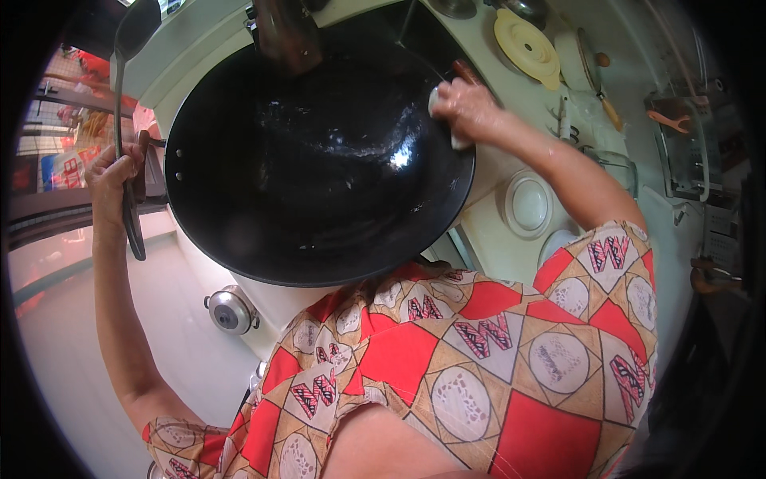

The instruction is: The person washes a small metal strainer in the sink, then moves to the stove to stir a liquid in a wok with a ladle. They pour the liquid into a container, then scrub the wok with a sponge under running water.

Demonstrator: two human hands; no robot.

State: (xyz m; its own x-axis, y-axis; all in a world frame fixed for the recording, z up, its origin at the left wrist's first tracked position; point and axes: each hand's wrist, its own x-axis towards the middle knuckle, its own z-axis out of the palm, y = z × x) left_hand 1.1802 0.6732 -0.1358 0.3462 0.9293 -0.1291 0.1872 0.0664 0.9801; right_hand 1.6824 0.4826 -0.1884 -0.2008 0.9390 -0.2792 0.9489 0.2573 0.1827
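Note:
A large dark wok [299, 191] is tilted up in front of me, its inside wet and shining. My left hand [114, 173] grips the wok's wooden side handle [142, 164] together with the long shaft of a metal wok spatula [119, 90], whose blade points up. On the other side, my right hand [470, 111] is closed on a pale cloth or sponge [459, 142] at the wok's right rim. Close behind that hand shows a second reddish-brown wooden handle [465, 72]. The wok covers whatever lies beneath it.
A yellow plastic lid [526, 47], a white pot [573, 60] and white dishes [529, 203] stand on the counter at right. A lidded steel pot [230, 311] is at lower left. A dark brown object [287, 36], blurred, juts over the wok's top edge.

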